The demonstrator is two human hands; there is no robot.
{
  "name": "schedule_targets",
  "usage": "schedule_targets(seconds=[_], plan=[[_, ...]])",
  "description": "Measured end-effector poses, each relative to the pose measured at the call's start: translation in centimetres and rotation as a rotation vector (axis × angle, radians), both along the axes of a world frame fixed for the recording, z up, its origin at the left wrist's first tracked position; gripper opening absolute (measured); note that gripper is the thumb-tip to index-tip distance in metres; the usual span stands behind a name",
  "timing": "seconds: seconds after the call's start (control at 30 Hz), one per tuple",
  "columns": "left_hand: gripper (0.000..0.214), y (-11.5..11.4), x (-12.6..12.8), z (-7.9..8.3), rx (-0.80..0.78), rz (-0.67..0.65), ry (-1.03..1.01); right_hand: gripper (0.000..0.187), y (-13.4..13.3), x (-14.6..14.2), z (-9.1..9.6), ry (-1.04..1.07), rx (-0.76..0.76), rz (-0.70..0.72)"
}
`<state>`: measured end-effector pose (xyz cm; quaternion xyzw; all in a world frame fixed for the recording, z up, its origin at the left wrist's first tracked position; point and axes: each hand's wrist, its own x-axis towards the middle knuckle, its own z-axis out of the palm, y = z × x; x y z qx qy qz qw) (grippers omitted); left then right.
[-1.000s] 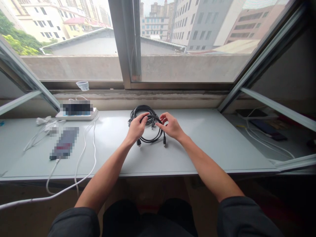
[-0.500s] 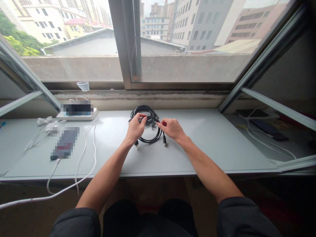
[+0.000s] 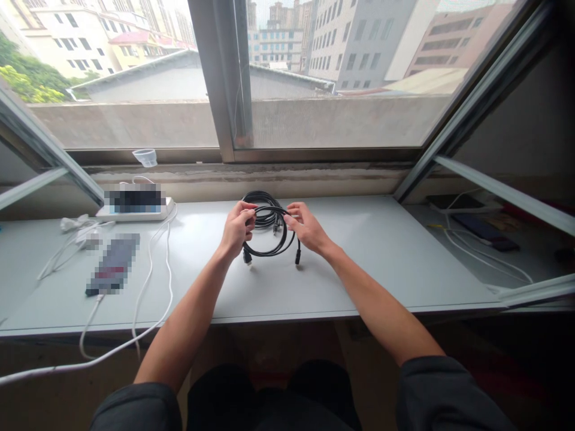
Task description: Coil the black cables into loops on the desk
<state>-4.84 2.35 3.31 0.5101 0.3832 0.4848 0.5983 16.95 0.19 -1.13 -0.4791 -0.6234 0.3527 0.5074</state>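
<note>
A coiled black HDMI cable [image 3: 268, 254] is held between my two hands, its loop tilted above the desk. My left hand [image 3: 238, 227] pinches the left side of the loop. On the right side, my right hand [image 3: 306, 226] grips the same coil between thumb and fingers. One plug [image 3: 248, 258] hangs below my left hand, and another plug [image 3: 297, 258] hangs below my right. Behind the held loop, a second black cable coil [image 3: 260, 196] lies on the desk, partly hidden by the hands and the loop.
The pale desk [image 3: 359, 269] runs along a window. To the left lie a blurred phone [image 3: 113, 263], white charging cables [image 3: 171, 269], a white adapter [image 3: 87, 239] and a white power strip [image 3: 168, 209]. A clear plastic cup [image 3: 145, 158] is by the sill. A metal-framed pane [image 3: 503, 194] slants at right.
My hands have lifted the front loop slightly and taken fuller hold on its two sides. Its plugs moved a little with it. The view has shifted slightly.
</note>
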Motion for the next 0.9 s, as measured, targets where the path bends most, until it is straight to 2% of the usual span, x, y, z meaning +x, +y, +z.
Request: schedule_targets(seconds=[0.1, 0.17, 0.23, 0.37, 0.47, 0.6, 0.77, 0.9], plan=[[0.026, -0.2, 0.4, -0.1, -0.052, -0.072, -0.113, 0.058, -0.2, -1.3, 0.1, 0.332, -0.098, 0.198], [0.025, -0.4, 0.9, -0.4, -0.041, -0.064, -0.110, 0.059, -0.4, -2.1, 0.3, 0.450, -0.115, 0.222], [0.023, -0.7, 1.3, -0.9, 0.012, -0.022, 0.001, 0.058, -0.7, -2.6, 0.4, 0.511, -0.124, 0.197], [0.024, -1.0, 1.7, -1.8, 0.173, 0.038, 0.349, 0.057, -0.5, -2.4, -0.1, 0.483, -0.189, 0.164], [0.028, -0.8, 1.5, -2.3, 0.231, 0.017, 0.494, 0.058, 0.0, -1.7, -0.8, 0.363, -0.184, 0.156], [0.032, -0.3, 1.3, -2.7, 0.264, 0.000, 0.532, 0.058, 0.6, -1.1, -1.1, 0.213, -0.148, 0.190], [0.036, -0.3, 1.4, -3.1, 0.277, -0.085, 0.518, 0.051, 1.0, 0.3, -0.5, 0.286, -0.215, 0.119], [0.039, -0.3, 1.1, -2.8, 0.241, -0.125, 0.543, 0.042, 2.3, 3.9, -0.8, 0.340, -0.271, 0.010]])
